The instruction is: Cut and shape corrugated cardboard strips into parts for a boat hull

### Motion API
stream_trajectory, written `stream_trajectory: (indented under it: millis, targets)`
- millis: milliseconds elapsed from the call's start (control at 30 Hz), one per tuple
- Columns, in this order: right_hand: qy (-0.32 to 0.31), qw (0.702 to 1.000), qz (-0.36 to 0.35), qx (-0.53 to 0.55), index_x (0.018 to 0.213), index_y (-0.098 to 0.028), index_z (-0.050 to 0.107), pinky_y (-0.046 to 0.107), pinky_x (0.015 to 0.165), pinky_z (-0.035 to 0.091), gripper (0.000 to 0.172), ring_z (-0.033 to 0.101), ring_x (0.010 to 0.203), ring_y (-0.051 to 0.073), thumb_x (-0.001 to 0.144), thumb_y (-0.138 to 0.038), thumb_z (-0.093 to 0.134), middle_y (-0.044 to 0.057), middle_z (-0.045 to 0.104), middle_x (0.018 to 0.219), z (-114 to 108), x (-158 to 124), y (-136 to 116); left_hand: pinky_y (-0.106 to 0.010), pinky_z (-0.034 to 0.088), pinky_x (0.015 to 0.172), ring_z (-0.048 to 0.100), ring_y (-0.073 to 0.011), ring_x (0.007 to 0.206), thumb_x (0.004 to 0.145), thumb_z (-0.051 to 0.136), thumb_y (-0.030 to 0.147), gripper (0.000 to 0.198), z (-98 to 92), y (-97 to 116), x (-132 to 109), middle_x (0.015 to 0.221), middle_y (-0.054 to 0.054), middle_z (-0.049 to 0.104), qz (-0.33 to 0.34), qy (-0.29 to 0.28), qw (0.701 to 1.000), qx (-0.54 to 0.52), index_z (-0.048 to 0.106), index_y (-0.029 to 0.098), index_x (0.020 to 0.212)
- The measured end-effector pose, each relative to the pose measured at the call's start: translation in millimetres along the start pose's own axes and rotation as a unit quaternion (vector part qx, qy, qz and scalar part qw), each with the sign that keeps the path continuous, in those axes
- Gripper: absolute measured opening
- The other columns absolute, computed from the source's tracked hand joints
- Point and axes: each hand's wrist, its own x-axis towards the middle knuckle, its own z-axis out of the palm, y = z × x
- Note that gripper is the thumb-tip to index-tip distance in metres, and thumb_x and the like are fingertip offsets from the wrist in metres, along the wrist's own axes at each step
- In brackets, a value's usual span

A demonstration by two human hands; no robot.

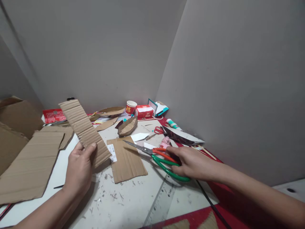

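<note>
Raised on the left, a long corrugated cardboard strip (82, 124) is pinched near its lower end by my left hand (79, 165), thumb on its face. My right hand (182, 160) is closed on scissors (164, 162) with one orange and one green handle. Their blades point left and look almost closed, above a cardboard piece (128, 165) lying on the board. A white label (112, 152) is stuck on that piece's left edge. The blade tips are apart from the strip. Just behind lies a small boat-shaped cardboard form (128, 126).
Large cardboard sheets (33, 162) fill the left side. A clear ruler (160, 198) and dark scraps lie on the white board (114, 206). Farther back are a paper cup (131, 107), a red box (144, 111) and red-handled scissors (158, 130). Grey walls (107, 57) stand behind and right.
</note>
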Motion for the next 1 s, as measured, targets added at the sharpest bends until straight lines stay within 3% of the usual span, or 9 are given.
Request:
stream_trajectory:
  millis: [167, 300, 500, 667, 767, 833, 900, 1000]
  targets:
    - [-0.006, 1.000, -0.003, -0.009, 0.088, -0.020, 0.060, 0.026, 0.054, 0.030, 0.017, 0.054, 0.060, 0.017, 0.071, -0.020, 0.059, 0.004, 0.063, 0.072, -5.9, 0.8, -2.8, -0.028, 0.054, 0.073, 0.068, -0.0186, 0.077, 0.062, 0.077, 0.021, 0.023, -1.3, -4.8, 2.2, 0.078, 0.000, 0.073, -0.024, 0.012, 1.000, -0.016, 0.067, 0.018, 0.083]
    - [-0.018, 0.999, -0.021, -0.034, 0.082, -0.019, 0.061, 0.026, 0.054, 0.030, 0.013, 0.055, 0.061, 0.018, 0.069, -0.020, 0.060, 0.005, 0.065, 0.073, -8.7, 3.2, -12.5, -0.025, 0.052, 0.062, 0.068, -0.0186, 0.074, 0.062, 0.074, 0.019, 0.022, -2.2, -5.3, 3.1, 0.075, 0.002, 0.072, -0.052, 0.025, 0.998, -0.011, 0.066, 0.018, 0.082]
    - [-0.003, 0.995, -0.097, 0.002, 0.085, -0.019, 0.065, 0.025, 0.056, 0.034, 0.014, 0.058, 0.065, 0.018, 0.072, -0.019, 0.059, 0.005, 0.067, 0.075, -0.6, 13.7, -29.6, -0.024, 0.050, 0.057, 0.068, -0.0182, 0.071, 0.063, 0.070, 0.019, 0.027, -2.0, -7.0, 3.3, 0.077, 0.003, 0.073, -0.060, 0.025, 0.998, 0.017, 0.065, 0.020, 0.090]
    - [-0.010, 0.986, -0.150, 0.067, 0.098, -0.020, 0.068, 0.026, 0.057, 0.036, 0.021, 0.056, 0.062, 0.016, 0.082, -0.032, 0.062, 0.004, 0.068, 0.077, 0.2, 25.1, -40.7, -0.026, 0.053, 0.063, 0.070, -0.0192, 0.076, 0.066, 0.071, 0.019, 0.037, -0.2, -8.5, -1.1, 0.086, 0.000, 0.074, -0.071, -0.037, 0.997, 0.006, 0.063, 0.019, 0.102]
    - [0.033, 0.975, -0.147, 0.163, 0.095, -0.017, 0.068, 0.028, 0.062, 0.040, 0.026, 0.058, 0.067, 0.017, 0.084, -0.040, 0.062, 0.005, 0.067, 0.079, -1.7, 36.2, -50.1, -0.029, 0.055, 0.068, 0.070, -0.0209, 0.080, 0.068, 0.073, 0.020, 0.043, 2.2, -7.3, -7.6, 0.091, -0.003, 0.075, -0.089, -0.100, 0.991, -0.001, 0.060, 0.019, 0.109]
    - [0.041, 0.940, -0.135, 0.309, 0.101, -0.015, 0.067, 0.028, 0.066, 0.045, 0.032, 0.060, 0.073, 0.017, 0.083, -0.042, 0.064, 0.006, 0.067, 0.084, 1.0, 47.7, -59.8, -0.032, 0.055, 0.071, 0.071, -0.0225, 0.082, 0.070, 0.075, 0.022, 0.046, 3.9, -8.3, -13.3, 0.094, -0.005, 0.075, -0.110, -0.156, 0.982, 0.000, 0.060, 0.019, 0.113]
    - [-0.006, 0.870, -0.122, 0.478, 0.101, -0.016, 0.065, 0.025, 0.060, 0.046, 0.036, 0.059, 0.064, 0.014, 0.081, -0.047, 0.065, 0.003, 0.066, 0.080, 8.4, 61.4, -71.8, -0.033, 0.055, 0.074, 0.071, -0.0236, 0.083, 0.071, 0.077, 0.024, 0.046, 4.9, -11.6, -18.8, 0.095, -0.007, 0.075, -0.127, -0.226, 0.966, 0.010, 0.062, 0.019, 0.114]
    - [-0.041, 0.762, -0.080, 0.642, 0.080, -0.016, 0.063, 0.020, 0.045, 0.041, 0.038, 0.049, 0.044, 0.007, 0.071, -0.051, 0.074, -0.004, 0.060, 0.060, 24.0, 80.0, -88.8, -0.035, 0.053, 0.078, 0.070, -0.0244, 0.082, 0.073, 0.078, 0.030, 0.039, 4.9, -15.7, -23.4, 0.091, -0.009, 0.075, -0.149, -0.318, 0.935, 0.036, 0.067, 0.016, 0.108]
